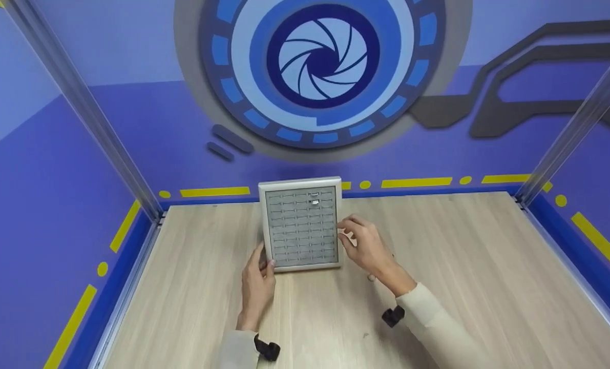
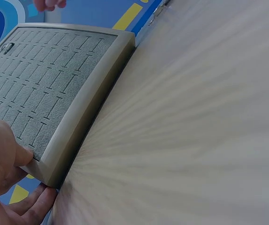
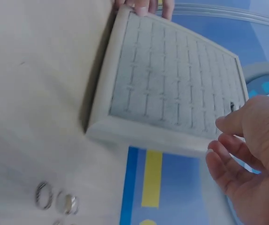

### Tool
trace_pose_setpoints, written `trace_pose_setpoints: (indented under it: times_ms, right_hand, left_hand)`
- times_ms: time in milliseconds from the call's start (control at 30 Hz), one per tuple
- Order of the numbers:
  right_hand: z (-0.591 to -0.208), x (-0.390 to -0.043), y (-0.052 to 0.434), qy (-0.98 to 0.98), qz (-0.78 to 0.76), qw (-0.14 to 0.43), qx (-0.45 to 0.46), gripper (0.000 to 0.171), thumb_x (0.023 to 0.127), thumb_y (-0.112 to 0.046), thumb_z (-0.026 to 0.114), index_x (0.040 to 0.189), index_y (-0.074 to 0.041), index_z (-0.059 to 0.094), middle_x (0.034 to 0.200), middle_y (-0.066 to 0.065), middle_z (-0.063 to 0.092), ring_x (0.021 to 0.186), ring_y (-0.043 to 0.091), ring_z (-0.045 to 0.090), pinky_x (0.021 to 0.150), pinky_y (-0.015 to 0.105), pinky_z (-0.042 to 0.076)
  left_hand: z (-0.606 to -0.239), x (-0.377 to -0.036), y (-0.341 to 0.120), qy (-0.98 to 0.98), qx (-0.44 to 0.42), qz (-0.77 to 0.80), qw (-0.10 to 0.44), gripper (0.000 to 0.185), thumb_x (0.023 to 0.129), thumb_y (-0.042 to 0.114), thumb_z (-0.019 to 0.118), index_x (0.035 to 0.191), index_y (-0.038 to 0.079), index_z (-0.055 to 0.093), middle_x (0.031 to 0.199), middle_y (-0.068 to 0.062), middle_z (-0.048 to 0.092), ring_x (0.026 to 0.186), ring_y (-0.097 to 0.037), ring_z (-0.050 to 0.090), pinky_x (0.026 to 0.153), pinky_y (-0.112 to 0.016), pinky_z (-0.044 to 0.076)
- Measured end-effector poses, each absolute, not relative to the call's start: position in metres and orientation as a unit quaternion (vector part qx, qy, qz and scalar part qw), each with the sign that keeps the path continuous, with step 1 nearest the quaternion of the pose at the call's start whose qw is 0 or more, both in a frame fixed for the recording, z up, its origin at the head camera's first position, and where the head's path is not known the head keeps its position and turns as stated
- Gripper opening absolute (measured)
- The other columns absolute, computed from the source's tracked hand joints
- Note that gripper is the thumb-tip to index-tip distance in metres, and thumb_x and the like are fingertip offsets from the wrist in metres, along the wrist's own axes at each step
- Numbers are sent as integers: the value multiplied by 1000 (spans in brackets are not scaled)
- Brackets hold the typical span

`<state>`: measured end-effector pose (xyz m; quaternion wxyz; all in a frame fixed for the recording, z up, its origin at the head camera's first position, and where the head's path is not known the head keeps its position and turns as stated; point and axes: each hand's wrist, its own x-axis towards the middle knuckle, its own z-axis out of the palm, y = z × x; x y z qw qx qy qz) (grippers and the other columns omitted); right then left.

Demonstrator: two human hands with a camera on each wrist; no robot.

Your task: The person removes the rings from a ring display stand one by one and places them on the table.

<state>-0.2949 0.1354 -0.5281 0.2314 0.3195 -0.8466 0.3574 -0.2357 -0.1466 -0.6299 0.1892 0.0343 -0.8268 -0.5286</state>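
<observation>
A grey tray [image 1: 301, 225] with rows of small slots was stood up on its near edge on the wooden table [image 1: 463, 266], near the far side, and it leaned back a little. Its slotted face was turned toward the person. Two small shiny things [image 1: 314, 198] were seen in the top slots, but they were too small to be told apart.

The tray's near left corner was held by the left hand [image 1: 257, 279]. The thumb was pressed on the slotted front, and the other fingers were curled round behind the frame, as seen from the left wrist [image 2: 5, 183].

The right hand [image 1: 364, 245] was kept just beside the tray's right edge. Its fingers were bent loosely toward the frame. Nothing was seen gripped in them, and from the right wrist [image 3: 251, 159] the fingertips were seen near the edge. It could not be told whether the edge was touched.

Two rings [image 3: 55, 198] were seen lying flat on the table in the right wrist view, near the tray's corner and close to each other. In the head view they were mostly hidden by the right wrist.

Behind the table, a blue wall with a big round picture [image 1: 321, 56] was seen.
</observation>
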Motion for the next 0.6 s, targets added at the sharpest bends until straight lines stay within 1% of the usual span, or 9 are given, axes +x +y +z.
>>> trace_pose_setpoints:
  times_ms: [167,267,433,500,600]
  right_hand:
    - [-522,-301,121,-828,373,259,329,20,87,14,77,106,6,76,102,15,72,84,30,72,65,38,66]
    - [-518,-305,113,-823,376,273,327,21,87,15,76,105,6,76,100,16,71,83,28,72,65,36,66]
    - [-510,-312,100,-830,362,284,316,17,88,11,77,104,4,77,97,13,70,80,22,69,63,29,63]
    - [-507,-315,95,-832,355,287,314,15,90,9,77,104,3,77,97,12,70,80,21,68,62,29,61]
    - [-504,-320,87,-835,349,293,308,14,91,7,78,103,1,77,99,12,70,81,23,69,63,32,62]
  left_hand:
    - [-629,-235,-146,-823,32,-534,190,60,104,-3,64,160,0,44,158,-25,52,133,-39,65,104,-38,62]
    - [-629,-235,-146,-819,30,-541,189,60,104,-3,64,160,0,44,159,-24,52,136,-39,63,105,-38,62]
    - [-628,-235,-145,-820,29,-538,191,61,103,-3,64,161,1,44,159,-24,52,133,-40,64,104,-37,62]
    - [-628,-235,-146,-821,29,-537,193,61,103,-3,65,160,1,44,158,-25,52,133,-40,65,104,-37,63]
    - [-629,-236,-146,-821,30,-537,193,61,103,-3,65,160,0,44,158,-25,52,132,-40,65,103,-37,63]
